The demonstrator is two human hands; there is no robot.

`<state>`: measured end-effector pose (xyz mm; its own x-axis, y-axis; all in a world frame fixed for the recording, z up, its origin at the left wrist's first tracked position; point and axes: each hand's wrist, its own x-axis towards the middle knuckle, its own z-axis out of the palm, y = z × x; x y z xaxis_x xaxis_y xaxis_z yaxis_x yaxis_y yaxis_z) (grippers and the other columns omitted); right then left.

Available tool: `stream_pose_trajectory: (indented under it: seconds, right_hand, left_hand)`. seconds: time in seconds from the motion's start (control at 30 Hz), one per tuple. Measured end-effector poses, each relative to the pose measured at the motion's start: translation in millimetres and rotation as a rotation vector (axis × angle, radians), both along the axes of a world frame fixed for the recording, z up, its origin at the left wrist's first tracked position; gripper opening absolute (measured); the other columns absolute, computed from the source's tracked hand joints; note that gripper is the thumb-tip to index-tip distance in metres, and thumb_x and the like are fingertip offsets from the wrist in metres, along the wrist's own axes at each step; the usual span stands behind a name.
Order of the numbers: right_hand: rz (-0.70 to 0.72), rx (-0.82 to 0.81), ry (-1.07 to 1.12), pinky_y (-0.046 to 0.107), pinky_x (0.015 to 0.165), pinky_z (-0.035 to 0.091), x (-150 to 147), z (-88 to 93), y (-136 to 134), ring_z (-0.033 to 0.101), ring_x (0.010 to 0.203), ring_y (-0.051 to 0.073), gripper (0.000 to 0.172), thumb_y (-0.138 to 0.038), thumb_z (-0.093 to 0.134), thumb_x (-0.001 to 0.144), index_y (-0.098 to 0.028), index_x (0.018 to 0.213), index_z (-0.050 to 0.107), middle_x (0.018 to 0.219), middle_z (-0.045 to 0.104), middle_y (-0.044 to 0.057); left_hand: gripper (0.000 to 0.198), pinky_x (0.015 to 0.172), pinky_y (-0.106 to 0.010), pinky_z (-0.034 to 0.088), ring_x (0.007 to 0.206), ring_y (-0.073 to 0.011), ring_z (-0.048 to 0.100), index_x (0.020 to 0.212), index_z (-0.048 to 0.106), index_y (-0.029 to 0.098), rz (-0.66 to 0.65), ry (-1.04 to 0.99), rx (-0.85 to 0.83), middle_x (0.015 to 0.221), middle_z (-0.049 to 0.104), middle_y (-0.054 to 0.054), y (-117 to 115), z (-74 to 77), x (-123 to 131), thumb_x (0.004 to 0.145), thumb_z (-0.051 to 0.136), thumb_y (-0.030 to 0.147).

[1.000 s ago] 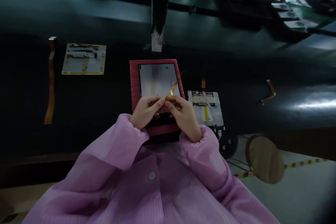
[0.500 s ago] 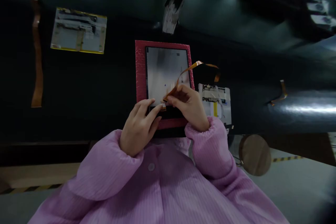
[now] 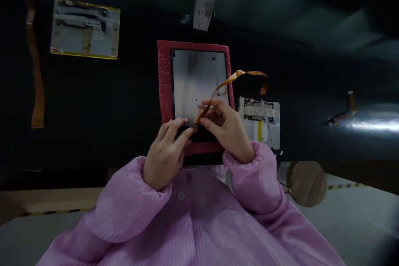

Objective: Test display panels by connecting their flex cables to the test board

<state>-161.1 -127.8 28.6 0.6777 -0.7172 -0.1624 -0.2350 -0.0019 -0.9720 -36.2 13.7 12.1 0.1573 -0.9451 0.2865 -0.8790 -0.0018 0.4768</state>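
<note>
A display panel (image 3: 187,79) lies back side up on a pink foam pad (image 3: 164,79) in front of me. My right hand (image 3: 227,129) pinches one end of a long orange ribbon cable (image 3: 238,74) between thumb and fingers, low over the panel. The rest of the cable arches off to the right, its far end hanging free. My left hand (image 3: 166,149) is at the panel's lower edge, index finger and thumb at a short connector tail (image 3: 195,129), apparently gripping it. The held cable end meets this tail; whether they are joined is hidden by the fingers.
Another orange ribbon cable (image 3: 36,75) lies at the far left, beside a taped panel assembly (image 3: 70,41). A second opened assembly with a circuit board (image 3: 258,112) is right of the pad. Farther right lies a short flex cable (image 3: 351,104). A round stool (image 3: 307,183) stands below the table edge.
My right hand has brought the ribbon cable's end down and slightly left onto the connector tail. My left fingers have closed in around the tail. The view has shifted a little.
</note>
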Motion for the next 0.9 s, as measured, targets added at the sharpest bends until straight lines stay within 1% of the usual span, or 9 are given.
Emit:
stream_pose_trajectory:
  seconds: [0.13, 0.2, 0.23, 0.3, 0.37, 0.47, 0.53, 0.73, 0.9]
  right_hand:
    - [-0.005, 0.0, 0.044, 0.031, 0.075, 0.053, -3, 0.4, -1, 0.066, 0.082, 0.016, 0.044, -0.025, 0.066, 0.084, -0.019, 0.125, 0.052, 0.087, 0.067, 0.001]
    - [-0.004, 0.0, 0.062, 0.031, 0.075, 0.054, -4, 0.3, -2, 0.067, 0.082, 0.016, 0.046, -0.025, 0.067, 0.084, -0.019, 0.126, 0.051, 0.087, 0.068, 0.001]
    - [-0.006, -0.004, 0.059, 0.031, 0.074, 0.054, -5, 0.2, -2, 0.067, 0.081, 0.016, 0.046, -0.025, 0.067, 0.084, -0.019, 0.126, 0.051, 0.087, 0.068, 0.001]
    - [-0.015, -0.003, 0.04, 0.03, 0.072, 0.053, -6, 0.0, -3, 0.066, 0.078, 0.015, 0.047, -0.024, 0.066, 0.084, -0.019, 0.127, 0.051, 0.085, 0.068, 0.001]
    - [-0.017, 0.017, 0.017, 0.029, 0.07, 0.053, -7, -0.3, -4, 0.065, 0.076, 0.014, 0.048, -0.023, 0.066, 0.084, -0.019, 0.128, 0.05, 0.085, 0.068, 0.0]
    - [-0.019, 0.045, 0.003, 0.029, 0.069, 0.052, -9, -1.3, -5, 0.064, 0.074, 0.014, 0.049, -0.025, 0.067, 0.083, -0.02, 0.129, 0.049, 0.086, 0.068, 0.001]
    - [-0.022, 0.043, -0.001, 0.029, 0.068, 0.052, -11, -2.4, -6, 0.064, 0.075, 0.015, 0.05, -0.026, 0.067, 0.083, -0.02, 0.129, 0.049, 0.086, 0.068, 0.001]
    - [-0.033, 0.023, -0.034, 0.028, 0.069, 0.051, -22, -3.8, -16, 0.063, 0.075, 0.013, 0.049, -0.025, 0.068, 0.082, -0.018, 0.128, 0.051, 0.083, 0.064, -0.001]
    - [-0.067, -0.008, -0.016, 0.027, 0.065, 0.051, -38, -2.4, -29, 0.062, 0.072, 0.012, 0.05, -0.024, 0.068, 0.08, -0.018, 0.127, 0.052, 0.081, 0.062, -0.002]
  left_hand:
    - [0.027, 0.103, -0.042, 0.052, 0.12, -0.0258, 0.053, 0.12, 0.063, 0.014, -0.029, 0.03, 0.005, 0.13, 0.058, -0.014, -1, 1.3, 0, 0.094, 0.055, 0.012]
    - [0.031, 0.11, -0.049, 0.046, 0.131, -0.0291, 0.048, 0.126, 0.06, 0.017, 0.007, 0.036, 0.032, 0.139, 0.053, -0.016, 1, 0.8, -1, 0.095, 0.055, 0.018]
    - [0.038, 0.114, -0.055, 0.04, 0.139, -0.0327, 0.042, 0.132, 0.056, 0.018, 0.071, 0.035, 0.046, 0.146, 0.047, -0.018, 3, 0.1, -2, 0.095, 0.057, 0.025]
    - [0.065, 0.119, -0.065, 0.027, 0.149, -0.0394, 0.027, 0.147, 0.04, 0.018, 0.223, 0.034, 0.066, 0.156, 0.035, -0.022, 6, -2.8, -3, 0.092, 0.062, 0.044]
    - [0.083, 0.12, -0.066, 0.021, 0.151, -0.0406, 0.022, 0.154, 0.028, 0.016, 0.274, 0.04, 0.084, 0.158, 0.033, -0.023, 8, -6.6, -2, 0.089, 0.06, 0.057]
    - [0.074, 0.121, -0.061, 0.023, 0.15, -0.0356, 0.029, 0.152, 0.032, 0.016, 0.176, 0.045, 0.113, 0.156, 0.039, -0.021, 7, -11.1, 0, 0.094, 0.051, 0.057]
    - [0.071, 0.121, -0.06, 0.026, 0.149, -0.0342, 0.031, 0.151, 0.035, 0.014, 0.133, 0.041, 0.109, 0.156, 0.038, -0.021, 4, -12.0, 2, 0.095, 0.049, 0.055]
    - [0.069, 0.119, -0.059, 0.031, 0.149, -0.0329, 0.031, 0.152, 0.033, 0.011, 0.033, 0.037, 0.112, 0.158, 0.035, -0.022, -12, -10.7, 3, 0.097, 0.049, 0.05]
    - [0.07, 0.119, -0.059, 0.033, 0.149, -0.0335, 0.032, 0.151, 0.034, 0.009, -0.016, 0.044, 0.108, 0.157, 0.036, -0.023, -29, -10.1, -6, 0.097, 0.048, 0.051]
